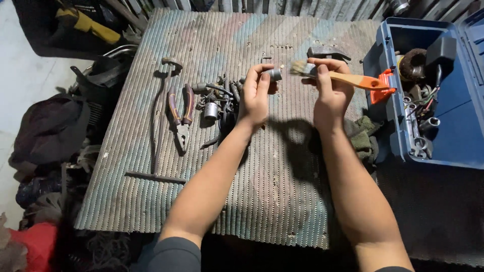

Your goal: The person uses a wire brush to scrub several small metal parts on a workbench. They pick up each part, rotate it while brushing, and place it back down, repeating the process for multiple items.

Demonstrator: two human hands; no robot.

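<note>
two hands busy: our left hand pinches a small, hard metal socket by its sides; our right hand clasps a light paintbrush.

Brush bristles beside small socket

A corrugated metal sheet fills the middle of the frame. Pale floor shows upper left. Wooden slats line the top edge.
</note>
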